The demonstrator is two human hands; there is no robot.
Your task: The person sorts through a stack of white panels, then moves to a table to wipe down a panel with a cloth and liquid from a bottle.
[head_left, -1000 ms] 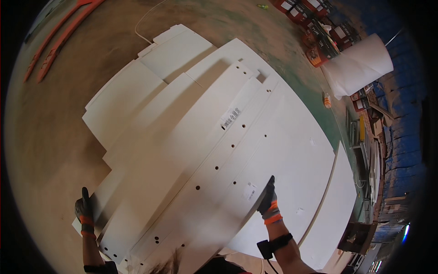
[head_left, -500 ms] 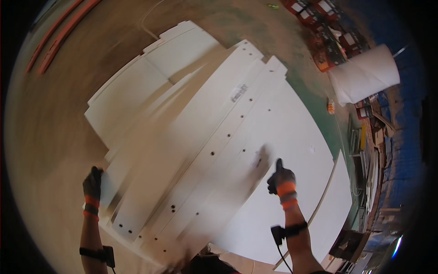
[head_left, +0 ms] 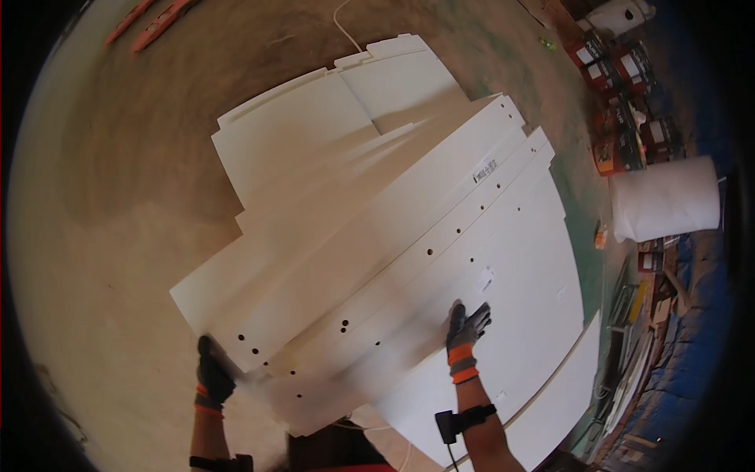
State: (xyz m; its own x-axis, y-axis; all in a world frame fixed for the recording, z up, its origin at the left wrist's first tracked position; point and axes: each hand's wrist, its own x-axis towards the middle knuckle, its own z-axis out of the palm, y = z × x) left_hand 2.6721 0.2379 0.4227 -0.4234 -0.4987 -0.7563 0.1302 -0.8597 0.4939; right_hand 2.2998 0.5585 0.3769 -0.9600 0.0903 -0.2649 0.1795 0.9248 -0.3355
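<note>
Long white panels (head_left: 370, 256), some with round dark holes, lie overlapping in a slanting stack before me. At the near left end of this stack my left hand (head_left: 214, 371), in a dark glove with an orange cuff, closes at a panel's edge; its lower fingers are hidden. My right hand (head_left: 467, 326), gloved alike, is open over the right side of the stack with its fingers spread. Whether its palm touches the surface, I cannot tell. A small white label (head_left: 486, 278) sits on the panel just beyond that hand.
Farther back lie more white panels (head_left: 291, 118) with stepped ends. To the right are a roll of white wrap (head_left: 666, 199), several red and black boxes (head_left: 633, 69) and scrap lengths (head_left: 629, 377) by a blue sheet (head_left: 696, 315). Orange-red bars (head_left: 161, 25) rest at far left.
My left hand has come to the near left edge of the panels. The right hand has opened from a curled shape and spread its fingers. The whole view has swung.
</note>
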